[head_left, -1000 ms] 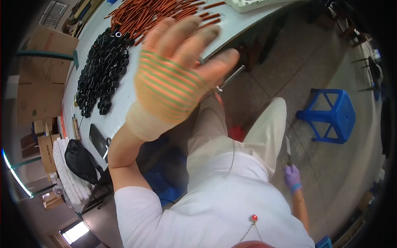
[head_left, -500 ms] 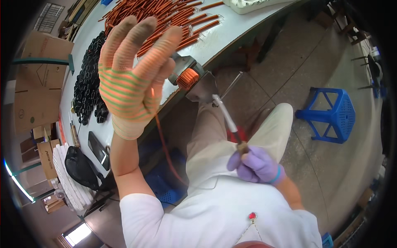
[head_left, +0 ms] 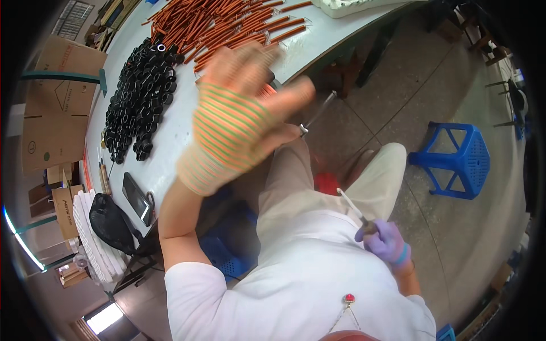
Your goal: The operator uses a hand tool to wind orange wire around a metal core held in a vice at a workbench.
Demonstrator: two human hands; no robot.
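My left hand (head_left: 233,119), in an orange-and-green striped glove, hovers over the table edge with its fingers spread, blurred by motion. It covers most of the vise clamped there; the vise's metal handle bar (head_left: 319,112) sticks out beyond my fingertips. A bit of the orange wound piece (head_left: 266,91) shows between my fingers. In front of my waist my right hand (head_left: 387,243), in a purple glove, is closed around the handle of a hand tool with a thin pale metal shaft (head_left: 351,206). The shaft points up and left, away from the vise.
Many orange rods with wire ends (head_left: 227,25) lie piled on the white table (head_left: 187,94). Left of them is a heap of black rings (head_left: 136,102). A dark tablet-like device (head_left: 136,196) and a black bag (head_left: 111,221) lie nearer. A blue stool (head_left: 455,159) stands right.
My left hand has swung right and down over the vise, hiding it. My right hand has drawn the tool back from the vise, toward my body and to the right.
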